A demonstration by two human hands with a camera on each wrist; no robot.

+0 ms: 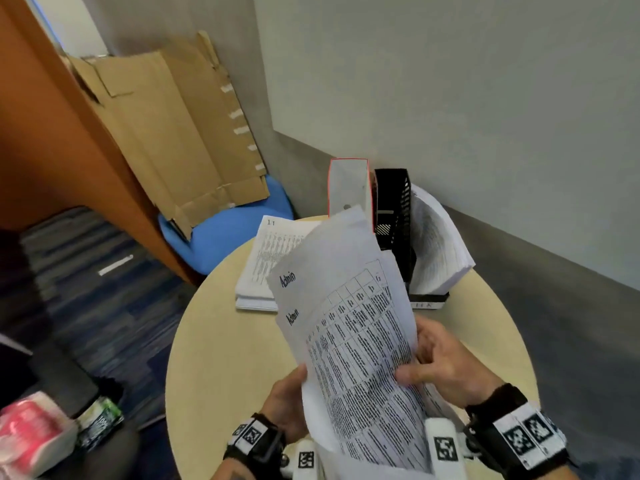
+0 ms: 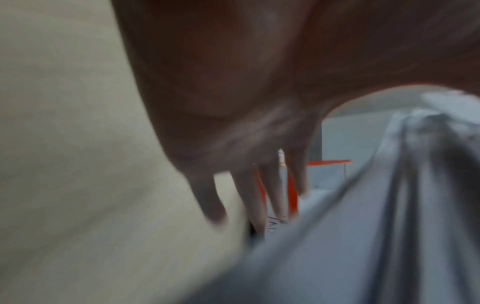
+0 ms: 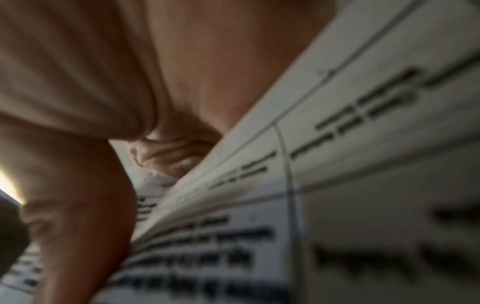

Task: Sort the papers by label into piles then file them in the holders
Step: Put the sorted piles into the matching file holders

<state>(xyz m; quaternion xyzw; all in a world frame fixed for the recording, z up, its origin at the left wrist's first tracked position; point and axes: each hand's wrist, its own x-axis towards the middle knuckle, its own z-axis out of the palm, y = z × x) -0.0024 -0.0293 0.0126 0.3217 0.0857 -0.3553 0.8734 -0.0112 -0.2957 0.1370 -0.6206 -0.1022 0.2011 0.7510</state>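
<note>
I hold a sheaf of printed papers (image 1: 349, 327) marked "Admin" tilted up above the round beige table (image 1: 221, 355). My left hand (image 1: 287, 400) grips its lower left edge, with the thumb at the edge and the fingers (image 2: 249, 193) stretched out behind the sheets (image 2: 350, 246). My right hand (image 1: 440, 362) pinches the right edge, thumb on the printed face and fingers (image 3: 168, 156) curled behind the sheets (image 3: 337, 164). Behind lie a flat pile (image 1: 259, 268) marked "IT", a white holder with red edges (image 1: 348, 192) and a black mesh holder (image 1: 394, 209).
A thick bent batch of papers (image 1: 438, 251) leans to the right of the black holder. The table stands in a corner against a grey wall (image 1: 450, 98). A blue chair (image 1: 235, 230) and flattened cardboard (image 1: 173, 133) are at the back left. Packets (image 1: 38, 434) lie at the lower left.
</note>
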